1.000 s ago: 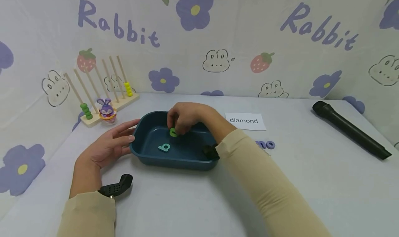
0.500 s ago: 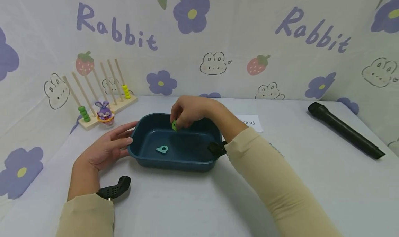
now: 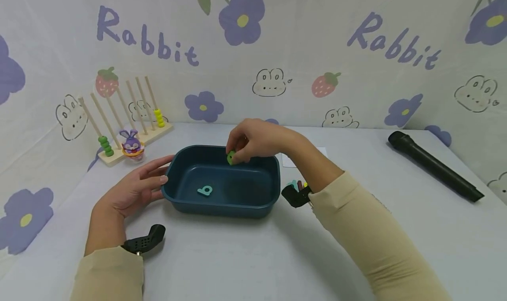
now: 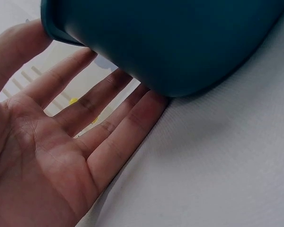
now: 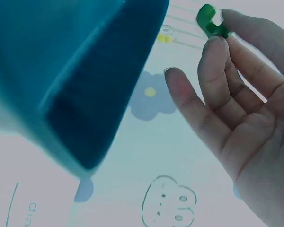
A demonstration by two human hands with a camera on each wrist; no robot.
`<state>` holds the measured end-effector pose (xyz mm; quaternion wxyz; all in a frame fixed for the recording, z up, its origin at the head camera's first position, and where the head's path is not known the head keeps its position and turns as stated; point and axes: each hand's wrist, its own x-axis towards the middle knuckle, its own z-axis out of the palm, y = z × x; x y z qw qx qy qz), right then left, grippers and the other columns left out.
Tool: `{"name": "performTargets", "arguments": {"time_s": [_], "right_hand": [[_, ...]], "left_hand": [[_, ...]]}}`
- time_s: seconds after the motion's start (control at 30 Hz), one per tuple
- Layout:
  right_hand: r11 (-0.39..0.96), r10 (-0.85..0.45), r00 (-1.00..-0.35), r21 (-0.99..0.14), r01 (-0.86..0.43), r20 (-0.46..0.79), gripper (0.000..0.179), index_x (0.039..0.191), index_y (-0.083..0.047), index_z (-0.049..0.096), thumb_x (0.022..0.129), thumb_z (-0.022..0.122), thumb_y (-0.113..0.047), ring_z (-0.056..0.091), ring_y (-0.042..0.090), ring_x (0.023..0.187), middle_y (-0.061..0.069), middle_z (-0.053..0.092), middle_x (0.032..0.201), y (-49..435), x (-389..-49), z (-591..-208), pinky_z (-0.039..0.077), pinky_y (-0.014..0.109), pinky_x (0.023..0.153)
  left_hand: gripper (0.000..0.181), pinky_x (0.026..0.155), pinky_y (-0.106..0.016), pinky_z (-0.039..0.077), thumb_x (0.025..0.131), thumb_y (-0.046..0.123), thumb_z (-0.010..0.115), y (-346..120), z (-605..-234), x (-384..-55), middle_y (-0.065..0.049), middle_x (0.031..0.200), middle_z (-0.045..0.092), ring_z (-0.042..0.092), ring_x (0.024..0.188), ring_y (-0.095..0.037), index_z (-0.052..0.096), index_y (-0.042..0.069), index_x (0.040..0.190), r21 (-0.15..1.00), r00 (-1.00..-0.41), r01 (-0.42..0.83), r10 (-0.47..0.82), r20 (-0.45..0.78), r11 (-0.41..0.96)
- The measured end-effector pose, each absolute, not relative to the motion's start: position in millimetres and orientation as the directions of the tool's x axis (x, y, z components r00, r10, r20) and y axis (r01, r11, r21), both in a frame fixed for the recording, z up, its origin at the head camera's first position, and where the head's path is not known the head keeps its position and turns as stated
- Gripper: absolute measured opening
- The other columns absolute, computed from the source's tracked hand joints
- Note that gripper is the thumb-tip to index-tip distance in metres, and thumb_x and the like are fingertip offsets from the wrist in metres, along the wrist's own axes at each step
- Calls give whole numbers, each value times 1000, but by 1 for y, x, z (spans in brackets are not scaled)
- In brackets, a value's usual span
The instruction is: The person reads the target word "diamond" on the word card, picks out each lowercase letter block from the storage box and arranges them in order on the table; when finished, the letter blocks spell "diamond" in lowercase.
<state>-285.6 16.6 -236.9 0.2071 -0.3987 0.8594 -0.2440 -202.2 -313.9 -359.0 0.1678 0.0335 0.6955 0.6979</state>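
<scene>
A dark teal plastic tray (image 3: pixel 222 211) stands on the table. My left hand (image 3: pixel 138 186) is at its left end; the straight fingers touch the outer wall and the thumb is at the rim, as the left wrist view (image 4: pixel 52 132) of the hand also shows. Above the tray's far side, my right hand (image 3: pixel 255 140) pinches a green toy letter (image 3: pixel 231 157) between thumb and fingertips. The green letter (image 5: pixel 210 21) has a curved shape in the right wrist view, partly covered by the fingers. A turquoise letter (image 3: pixel 204 190), like a b, lies on the tray floor.
Colourful letters (image 3: pixel 297 185) lie right of the tray, partly hidden by the right wrist camera (image 3: pixel 296 196). Behind the right arm lies a white card (image 3: pixel 288 161). A bead rack (image 3: pixel 152 134) and a purple rabbit toy (image 3: pixel 132 143) stand at back left; a black microphone (image 3: pixel 435 167) lies right.
My right hand has lifted the green letter from inside the tray, then moved right with it. My left hand stays at the tray's end, and the turquoise letter stays put.
</scene>
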Motion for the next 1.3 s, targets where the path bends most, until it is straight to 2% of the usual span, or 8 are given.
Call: {"name": "performTargets", "arguments": {"time_s": [0.2, 0.43, 0.6, 0.7, 0.87, 1.07, 1.3], "right_hand": [[543, -770, -627, -641, -542, -121, 15, 99, -7, 73, 88, 81, -14, 74, 16, 89, 3, 78, 96, 33, -284, -245, 59, 31, 86], [522, -756, -643, -706, -479, -122, 14, 101, -7, 71, 87, 76, -9, 71, 22, 79, 6, 75, 91, 45, -284, -257, 61, 45, 85], [546, -739, -665, -672, -501, -105, 15, 102, -9, 70, 87, 75, -10, 65, 21, 83, 5, 72, 93, 51, -285, -264, 59, 34, 78], [569, -718, -689, -654, -499, -98, 16, 103, -10, 72, 88, 78, -13, 65, 20, 85, 5, 72, 93, 56, -283, -266, 58, 30, 78], [602, -674, -736, -626, -495, -66, 19, 105, -11, 75, 87, 81, -15, 64, 19, 86, 4, 71, 91, 62, -279, -268, 57, 29, 77], [614, -651, -758, -613, -497, -37, 22, 110, -7, 74, 88, 76, -11, 63, 21, 86, 5, 70, 91, 66, -275, -268, 56, 29, 76], [655, -606, -795, -588, -474, -34, 25, 115, -6, 73, 92, 75, -15, 62, 22, 90, 6, 70, 94, 73, -272, -271, 55, 30, 77]], "left_hand": [[66, 98, -30, 58, 105, 21, 60, -314, -359, -202, -16, 172, 18, 60, 124, -7, 30, 23, 164, 982, -942, -188, 278, -188, 28], [66, 98, -30, 58, 106, 22, 60, -314, -360, -201, -16, 172, 17, 60, 123, -7, 29, 23, 164, 981, -942, -194, 273, -194, 30], [66, 98, -30, 57, 106, 23, 59, -314, -360, -201, -16, 172, 17, 60, 123, -7, 29, 24, 164, 981, -941, -193, 277, -195, 33], [66, 98, -29, 57, 106, 22, 59, -314, -359, -201, -16, 172, 16, 60, 123, -7, 29, 23, 164, 981, -939, -190, 284, -191, 33], [66, 97, -29, 58, 106, 20, 59, -314, -359, -202, -17, 171, 16, 61, 122, -6, 28, 22, 165, 982, -938, -189, 292, -189, 26], [66, 97, -29, 58, 106, 21, 59, -314, -359, -202, -17, 171, 17, 61, 121, -5, 29, 22, 164, 982, -939, -189, 286, -189, 28], [65, 97, -29, 58, 106, 21, 59, -314, -360, -203, -16, 171, 16, 60, 123, -5, 29, 23, 164, 981, -939, -190, 288, -189, 27]]}}
